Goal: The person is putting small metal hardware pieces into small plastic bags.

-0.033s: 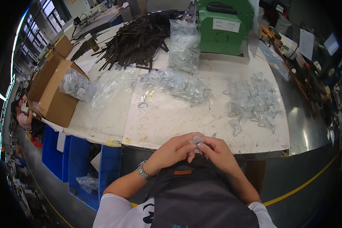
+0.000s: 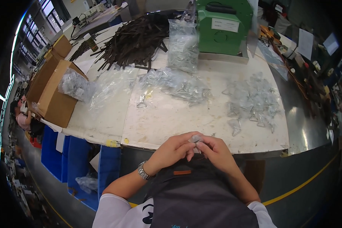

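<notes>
Both my hands meet at the front edge of the table. My left hand (image 2: 175,149), with a metal watch on its wrist, pinches one side of a small cloudy plastic bag (image 2: 196,138). My right hand (image 2: 216,151) grips its other side between thumb and fingers. What the bag contains is covered by my fingers. Ahead to the right lie several small clear bags (image 2: 257,99) with triangular metal rings in them. A heap of bagged metal rings (image 2: 178,86) lies at the middle, and one ring (image 2: 141,102) shows at its left end.
A large clear bag (image 2: 183,51) stands before a green machine (image 2: 218,32). Dark strips (image 2: 135,40) are piled at the back left, near a small bottle (image 2: 90,41). An open cardboard box (image 2: 59,93) holds plastic bags. Blue bins (image 2: 81,161) stand below the table's left edge.
</notes>
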A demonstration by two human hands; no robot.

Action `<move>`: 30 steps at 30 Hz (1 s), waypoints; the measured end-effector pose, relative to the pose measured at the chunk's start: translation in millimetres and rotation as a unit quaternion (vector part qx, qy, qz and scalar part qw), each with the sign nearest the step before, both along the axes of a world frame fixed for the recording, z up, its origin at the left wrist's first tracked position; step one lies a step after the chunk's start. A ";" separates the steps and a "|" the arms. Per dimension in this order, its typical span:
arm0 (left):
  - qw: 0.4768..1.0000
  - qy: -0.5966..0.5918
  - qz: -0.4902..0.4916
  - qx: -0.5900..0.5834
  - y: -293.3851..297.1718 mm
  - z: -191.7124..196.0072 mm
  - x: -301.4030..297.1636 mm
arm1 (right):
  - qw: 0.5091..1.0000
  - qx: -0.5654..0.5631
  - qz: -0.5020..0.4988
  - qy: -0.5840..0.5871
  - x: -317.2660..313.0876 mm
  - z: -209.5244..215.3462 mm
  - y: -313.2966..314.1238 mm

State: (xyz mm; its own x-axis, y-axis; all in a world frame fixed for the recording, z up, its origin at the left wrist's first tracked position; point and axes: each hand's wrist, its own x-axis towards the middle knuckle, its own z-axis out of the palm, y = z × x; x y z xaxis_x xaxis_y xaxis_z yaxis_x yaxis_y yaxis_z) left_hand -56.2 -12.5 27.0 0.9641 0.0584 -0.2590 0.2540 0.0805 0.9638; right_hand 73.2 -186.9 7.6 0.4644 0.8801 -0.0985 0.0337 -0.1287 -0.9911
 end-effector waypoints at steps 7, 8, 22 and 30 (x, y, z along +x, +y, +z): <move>0.956 -0.108 0.076 0.262 -3.3 -20.3 -6.1 | 0.998 -0.032 0.028 0.047 -1.0 -4.5 5.5; 0.939 -0.118 0.087 0.310 -2.1 -20.3 -5.8 | 0.997 -0.036 0.019 0.068 -1.5 -7.4 6.4; 0.646 0.015 0.038 0.762 167.9 -38.1 -9.7 | 0.892 -0.039 -0.229 -0.389 76.8 17.5 -5.9; 0.825 -0.121 0.068 0.548 137.7 7.5 8.7 | 0.967 0.038 -0.089 -0.237 32.2 -0.1 18.8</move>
State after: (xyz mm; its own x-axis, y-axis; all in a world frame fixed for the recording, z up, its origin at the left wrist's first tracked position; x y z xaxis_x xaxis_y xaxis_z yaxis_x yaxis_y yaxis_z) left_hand -47.5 125.2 34.4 0.9451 0.2418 0.2197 0.1042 -0.8604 0.4988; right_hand 105.5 -168.1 7.5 0.5860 0.7788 0.2237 0.4698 -0.1016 -0.8769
